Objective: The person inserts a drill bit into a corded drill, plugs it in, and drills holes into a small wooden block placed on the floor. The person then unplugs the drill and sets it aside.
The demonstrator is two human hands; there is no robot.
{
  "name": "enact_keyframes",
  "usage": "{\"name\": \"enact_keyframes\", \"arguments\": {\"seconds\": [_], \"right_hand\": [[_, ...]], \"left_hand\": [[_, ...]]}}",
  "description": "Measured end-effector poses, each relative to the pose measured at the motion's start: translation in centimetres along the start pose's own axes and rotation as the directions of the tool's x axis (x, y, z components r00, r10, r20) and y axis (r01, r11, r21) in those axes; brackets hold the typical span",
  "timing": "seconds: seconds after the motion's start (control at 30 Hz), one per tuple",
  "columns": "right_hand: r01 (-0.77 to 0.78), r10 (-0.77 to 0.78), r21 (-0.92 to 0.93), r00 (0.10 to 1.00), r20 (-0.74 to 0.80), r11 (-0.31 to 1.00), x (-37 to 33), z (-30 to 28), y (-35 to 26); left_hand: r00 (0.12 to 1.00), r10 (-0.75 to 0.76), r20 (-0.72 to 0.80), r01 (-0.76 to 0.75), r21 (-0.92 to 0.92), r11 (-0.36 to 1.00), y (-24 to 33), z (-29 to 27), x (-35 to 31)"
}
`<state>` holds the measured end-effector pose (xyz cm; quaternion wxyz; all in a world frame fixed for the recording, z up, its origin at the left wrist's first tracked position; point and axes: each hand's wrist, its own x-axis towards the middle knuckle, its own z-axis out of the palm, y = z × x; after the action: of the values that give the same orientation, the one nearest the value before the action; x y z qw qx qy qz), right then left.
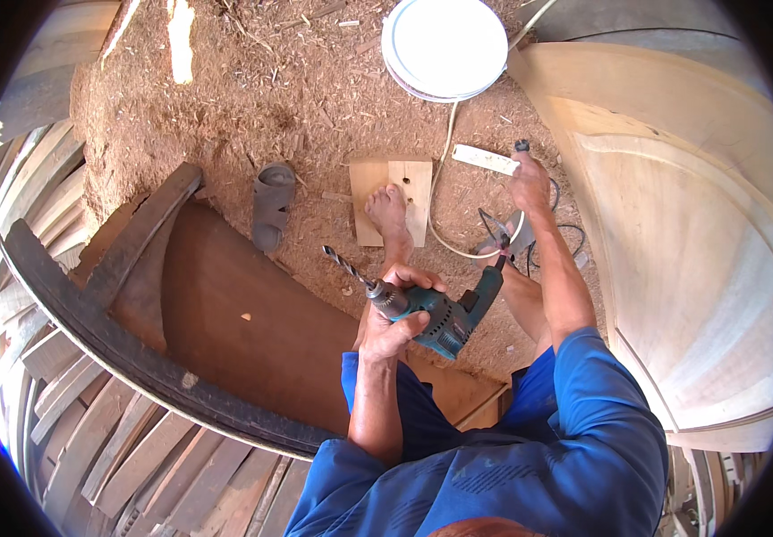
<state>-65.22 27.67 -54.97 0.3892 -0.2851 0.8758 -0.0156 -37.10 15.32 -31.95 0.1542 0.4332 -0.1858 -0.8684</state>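
A teal power drill [440, 319] rests in my left hand [395, 313], which is wrapped around its body just behind the chuck. Its long twist bit [344, 266] points up and to the left. My right hand [530, 186] is closed farther out to the right, with a black plug [521, 145] protruding past the fingers. A white power strip [485, 159] meets those fingers at its right end; whether they also grip it, I cannot tell. From the drill's handle a black cord [574, 234] loops beside my right leg.
My bare foot [388, 210] stands on a wooden board [367, 231] with holes. A grey sandal [274, 206] and a white-lidded bucket [445, 45] are on the shavings-covered ground. Curved wooden panels [252, 313] flank me, the pale one [682, 233] at right. Stacked planks [145, 447] lie behind-left.
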Motion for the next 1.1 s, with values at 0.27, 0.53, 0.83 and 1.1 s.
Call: {"name": "enact_keyframes", "arguments": {"seconds": [0.27, 0.53, 0.83, 1.1], "right_hand": [[0.002, 0.067, -0.554, 0.992, 0.104, 0.832, 2.1, -0.8, -3.4], [-0.077, 0.152, -0.475, 0.981, 0.123, 0.877, 1.1, 0.2, 0.8], [-0.019, 0.052, -0.219, 0.988, 0.145, 0.976, 0.6, 1.3, -1.2], [0.12, -0.069, -0.515, 0.991, 0.117, 0.849, 1.3, -1.3, -6.0]], "left_hand": [[1.0, 0.018, 0.003, -0.018, 0.044, 0.999, 0.1, -0.3, 0.0], [1.0, 0.004, 0.018, -0.004, 0.022, 1.0, 0.4, 0.0, 0.3], [1.0, 0.014, -0.013, -0.013, 0.096, 0.995, 0.1, 0.1, 0.1], [0.999, -0.039, -0.002, 0.039, 0.033, 0.999, 0.4, 0.5, 0.6]]}}
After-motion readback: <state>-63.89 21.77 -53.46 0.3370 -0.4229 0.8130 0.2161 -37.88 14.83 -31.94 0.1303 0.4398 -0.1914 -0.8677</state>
